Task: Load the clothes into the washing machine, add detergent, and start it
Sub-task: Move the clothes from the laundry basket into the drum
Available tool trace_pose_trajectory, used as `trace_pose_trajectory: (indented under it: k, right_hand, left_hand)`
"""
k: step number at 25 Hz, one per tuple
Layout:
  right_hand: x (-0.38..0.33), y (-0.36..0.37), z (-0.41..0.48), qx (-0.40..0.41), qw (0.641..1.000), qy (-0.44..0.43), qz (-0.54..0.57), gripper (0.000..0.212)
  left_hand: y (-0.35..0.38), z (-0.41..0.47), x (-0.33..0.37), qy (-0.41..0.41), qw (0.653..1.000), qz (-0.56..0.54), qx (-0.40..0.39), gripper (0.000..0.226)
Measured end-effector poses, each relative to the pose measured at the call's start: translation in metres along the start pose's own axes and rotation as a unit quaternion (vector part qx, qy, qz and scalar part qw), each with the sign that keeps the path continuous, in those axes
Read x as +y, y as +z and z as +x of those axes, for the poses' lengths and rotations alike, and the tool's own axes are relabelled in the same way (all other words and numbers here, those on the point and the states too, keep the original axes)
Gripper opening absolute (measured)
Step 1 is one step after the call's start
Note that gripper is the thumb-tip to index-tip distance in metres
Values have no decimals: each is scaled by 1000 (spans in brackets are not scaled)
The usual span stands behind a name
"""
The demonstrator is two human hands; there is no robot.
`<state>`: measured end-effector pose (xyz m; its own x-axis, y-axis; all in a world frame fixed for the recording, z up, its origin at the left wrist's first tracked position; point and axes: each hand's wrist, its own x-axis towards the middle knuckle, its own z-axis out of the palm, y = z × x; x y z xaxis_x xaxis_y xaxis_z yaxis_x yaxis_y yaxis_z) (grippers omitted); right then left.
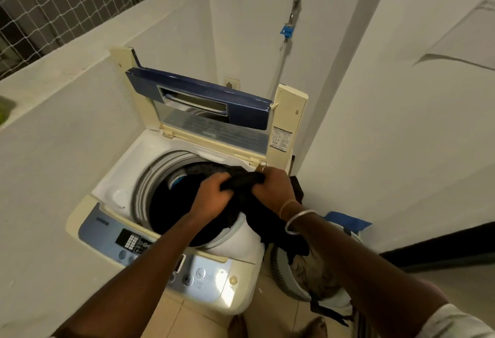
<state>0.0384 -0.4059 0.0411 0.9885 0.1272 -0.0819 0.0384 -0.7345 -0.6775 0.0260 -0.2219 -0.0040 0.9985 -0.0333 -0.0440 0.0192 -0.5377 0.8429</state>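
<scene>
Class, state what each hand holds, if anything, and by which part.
Both the left hand and right hand hold one dark garment by its bunched upper end.

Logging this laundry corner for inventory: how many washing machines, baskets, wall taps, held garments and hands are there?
Washing machine: 1
Laundry basket: 1
Wall tap: 1
Dark garment: 1
Hands: 2, left hand and right hand
Total: 6
</scene>
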Motion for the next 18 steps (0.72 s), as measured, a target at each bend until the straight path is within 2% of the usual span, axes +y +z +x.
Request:
trace_pose_trajectory:
  k: [2, 5, 7, 11, 13, 15, 16, 17, 18]
  right_hand:
    - [-34, 10, 24, 6, 994, -22, 105, 12]
    - [-84, 27, 51, -5, 959, -21, 281, 20]
    - [-125, 34, 60, -6, 933, -24, 360, 26]
    - [-178, 50, 71, -21, 906, -62, 419, 34]
    - [-173, 67, 68, -17, 911, -66, 407, 31]
    - [-139, 94, 65, -29, 932, -47, 358, 35]
    - [-116, 108, 64, -80, 958, -38, 275, 42]
    - [-88, 123, 64, -162, 973, -25, 162, 57]
    - [-64, 130, 60, -253, 967, -3, 17, 77]
  left_hand:
    - [-29, -2, 12, -50, 992, -102, 48, 26]
    - [-76, -2, 29, -56, 981, -140, 120, 16]
    - [-105, -2, 28, -50, 968, -171, 176, 23]
    - [-141, -2, 11, -48, 950, -168, 258, 32]
    - [-143, -2, -2, -59, 950, -133, 275, 37]
    - [-132, -4, -28, -102, 967, -50, 226, 45]
    - [-123, -6, -46, -122, 980, 6, 156, 51]
    - [-114, -12, -63, -139, 986, 67, 59, 57]
    - [-103, -18, -78, -151, 980, 125, -41, 60]
